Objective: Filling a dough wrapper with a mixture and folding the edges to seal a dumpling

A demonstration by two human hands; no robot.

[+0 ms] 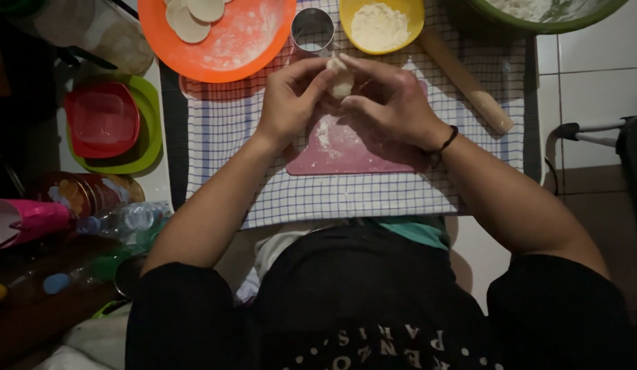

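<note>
My left hand (pixel 291 99) and my right hand (pixel 390 103) meet above a pink cutting board (pixel 346 154) dusted with flour. Both pinch a small pale dough piece (pixel 341 77) between their fingertips. The right wrist wears a dark band. The board lies on a checked cloth (pixel 318 195) on the table.
An orange plate (pixel 243 41) with round dough discs (pixel 192 20) stands at the back left. Beside it are a metal cup (pixel 312 29), a yellow bowl of flour (pixel 380 26), a wooden rolling pin (pixel 466 82) and a green bowl (pixel 544 14). Red and green containers (pixel 106 123) and bottles sit left.
</note>
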